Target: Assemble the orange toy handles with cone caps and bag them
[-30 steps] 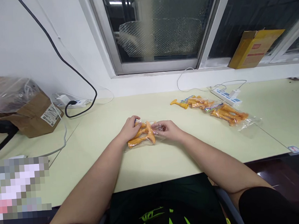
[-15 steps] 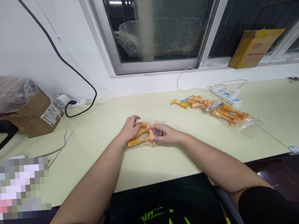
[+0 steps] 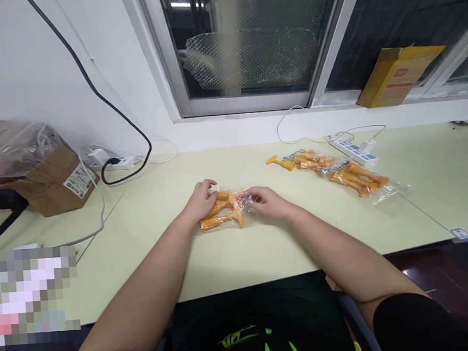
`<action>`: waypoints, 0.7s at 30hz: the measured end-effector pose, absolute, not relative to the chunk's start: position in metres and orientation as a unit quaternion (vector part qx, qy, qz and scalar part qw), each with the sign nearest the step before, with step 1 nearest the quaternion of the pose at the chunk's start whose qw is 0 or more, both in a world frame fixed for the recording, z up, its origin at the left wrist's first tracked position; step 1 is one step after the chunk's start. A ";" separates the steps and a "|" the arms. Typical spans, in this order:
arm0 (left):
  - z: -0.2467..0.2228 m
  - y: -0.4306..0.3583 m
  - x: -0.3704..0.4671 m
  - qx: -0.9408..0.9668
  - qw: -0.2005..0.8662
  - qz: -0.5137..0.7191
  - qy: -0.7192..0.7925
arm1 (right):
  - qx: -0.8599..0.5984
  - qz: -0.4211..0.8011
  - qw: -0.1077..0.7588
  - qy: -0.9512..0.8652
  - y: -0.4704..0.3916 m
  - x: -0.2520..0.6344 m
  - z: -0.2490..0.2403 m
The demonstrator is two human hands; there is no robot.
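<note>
A clear plastic bag (image 3: 253, 217) lies flat on the table in front of me, with several orange T-shaped plastic pieces (image 3: 221, 219) inside. My left hand (image 3: 201, 202) grips the bag's left end, its thumb over the tube ends of the pieces. At the opposite end, my right hand (image 3: 268, 202) is closed on the loose plastic, fingers bent and thumb toward me. The crossbars of the pieces point toward my right hand. What the left fingers do beneath the bag is hidden.
Further back right lie more bagged orange pieces (image 3: 358, 178) and one loose orange piece (image 3: 281, 163). Behind them is a power strip (image 3: 354, 150). A cardboard box (image 3: 54, 180) and a black cable (image 3: 104, 101) are at left. A yellow carton (image 3: 401, 75) leans by the window.
My right hand has slid a little to the right, off the crossbars and onto the bag's loose end, uncovering the orange pieces. My left hand has barely shifted.
</note>
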State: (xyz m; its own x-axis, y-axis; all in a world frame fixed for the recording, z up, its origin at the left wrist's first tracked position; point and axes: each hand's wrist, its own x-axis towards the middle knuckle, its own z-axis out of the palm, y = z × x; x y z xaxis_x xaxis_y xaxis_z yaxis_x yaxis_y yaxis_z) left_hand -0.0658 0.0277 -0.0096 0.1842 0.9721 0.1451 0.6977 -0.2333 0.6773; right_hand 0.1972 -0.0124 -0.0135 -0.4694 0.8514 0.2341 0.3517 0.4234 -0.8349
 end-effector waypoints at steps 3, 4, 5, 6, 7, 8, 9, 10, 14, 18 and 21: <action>-0.008 0.029 -0.069 0.728 0.231 0.296 0.574 | -0.490 0.256 0.384 -0.739 0.004 0.220 -0.016; -0.008 0.030 -0.069 0.727 0.226 0.302 0.574 | -0.511 0.195 0.401 -0.735 0.012 0.231 -0.017; -0.008 0.031 -0.070 0.726 0.221 0.310 0.572 | -0.529 0.139 0.407 -0.731 0.019 0.243 -0.019; -0.008 0.032 -0.071 0.725 0.217 0.318 0.572 | -0.552 0.094 0.402 -0.724 0.027 0.254 -0.021; -0.008 0.033 -0.072 0.721 0.214 0.326 0.573 | -0.577 0.063 0.386 -0.717 0.034 0.265 -0.023; -0.009 0.035 -0.074 0.716 0.211 0.334 0.576 | -0.602 0.044 0.364 -0.709 0.040 0.275 -0.025; -0.010 0.037 -0.075 0.709 0.208 0.342 0.580 | -0.628 0.031 0.341 -0.699 0.046 0.283 -0.027; -0.011 0.038 -0.077 0.702 0.208 0.350 0.585 | -0.649 0.024 0.314 -0.692 0.051 0.289 -0.028; -0.013 0.044 -0.085 0.674 0.217 0.379 0.597 | -0.695 0.021 0.221 -0.684 0.058 0.293 -0.029; 0.000 0.037 -0.090 0.705 0.150 0.372 0.584 | -0.718 -0.008 0.215 -0.663 0.054 0.286 -0.025; 0.019 0.019 -0.082 0.752 0.051 0.359 0.550 | -0.735 -0.025 0.223 -0.640 0.051 0.284 -0.021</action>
